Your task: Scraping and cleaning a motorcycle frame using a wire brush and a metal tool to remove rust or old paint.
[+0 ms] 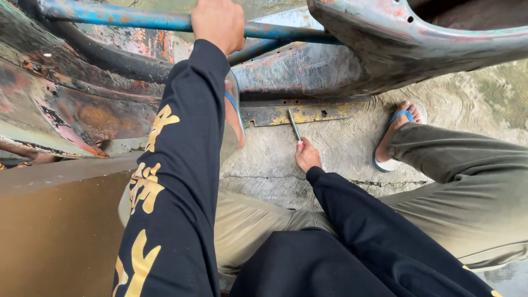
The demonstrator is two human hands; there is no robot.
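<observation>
My left hand (219, 23) is raised and wrapped around a blue, rust-flecked metal bar (115, 16) of an old vehicle frame. My right hand (307, 157) is low near the concrete ground and grips a thin metal tool with a red handle, a screwdriver (295, 126). Its tip points up at a yellowed, rusty metal strip (300, 114) along the frame's lower edge. Both arms wear dark sleeves with gold print.
Worn, peeling bodywork (66, 104) fills the left and top; a curved panel (396, 49) overhangs at top right. My feet in blue-strapped sandals (397, 137) rest on cracked concrete (341, 154). A brown wall (55, 231) stands at lower left.
</observation>
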